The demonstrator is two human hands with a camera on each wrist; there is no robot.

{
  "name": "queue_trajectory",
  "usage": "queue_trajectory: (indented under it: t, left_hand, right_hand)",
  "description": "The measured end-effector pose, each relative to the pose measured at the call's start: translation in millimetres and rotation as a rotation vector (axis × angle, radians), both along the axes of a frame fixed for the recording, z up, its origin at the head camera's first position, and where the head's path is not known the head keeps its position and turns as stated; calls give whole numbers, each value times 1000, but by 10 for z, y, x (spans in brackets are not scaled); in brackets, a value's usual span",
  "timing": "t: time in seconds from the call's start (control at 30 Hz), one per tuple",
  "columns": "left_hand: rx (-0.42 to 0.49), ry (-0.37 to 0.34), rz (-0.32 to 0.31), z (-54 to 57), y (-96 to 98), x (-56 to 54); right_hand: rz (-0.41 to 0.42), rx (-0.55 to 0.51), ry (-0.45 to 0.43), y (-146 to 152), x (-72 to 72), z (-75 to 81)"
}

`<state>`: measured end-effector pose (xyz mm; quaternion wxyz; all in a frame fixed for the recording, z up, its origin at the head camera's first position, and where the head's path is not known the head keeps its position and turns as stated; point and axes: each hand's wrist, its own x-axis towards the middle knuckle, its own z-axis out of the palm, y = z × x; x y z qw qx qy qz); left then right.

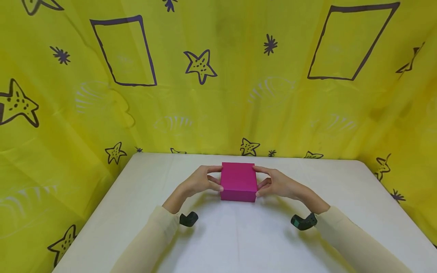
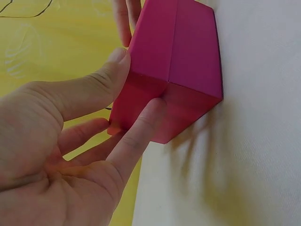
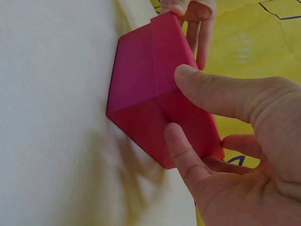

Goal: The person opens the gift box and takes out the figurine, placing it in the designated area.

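Observation:
A magenta lidded box (image 1: 238, 176) sits toward the far side of the white table, with a seam between lid and base along its front. My left hand (image 1: 201, 180) grips the lid's left side, thumb at the front edge and index finger reaching to the back corner. On the opposite side, my right hand (image 1: 278, 184) holds the lid in the same way. The left wrist view shows a lower fingertip (image 2: 154, 107) against the box's side near the seam. A matching fingertip (image 3: 175, 132) of the right hand touches the other side in the right wrist view.
The white table (image 1: 235, 235) extends around the box. Behind it and at both sides hangs a yellow curtain (image 1: 232, 102) printed with stars and shells. Dark devices (image 1: 189, 219) show at both wrists, below the cream sleeves (image 1: 150, 237).

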<state>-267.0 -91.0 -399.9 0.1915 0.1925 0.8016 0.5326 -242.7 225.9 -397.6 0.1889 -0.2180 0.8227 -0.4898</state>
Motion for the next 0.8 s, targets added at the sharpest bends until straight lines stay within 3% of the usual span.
queue_trajectory:
  t: [0.5,0.8]
  left_hand:
    - [16,41,-9,143,-4,-14]
    - [26,105,2,252,8,8]
  right_hand:
    - [-7,13,3,15,5,137]
    - [-28,20,65,24,10,290]
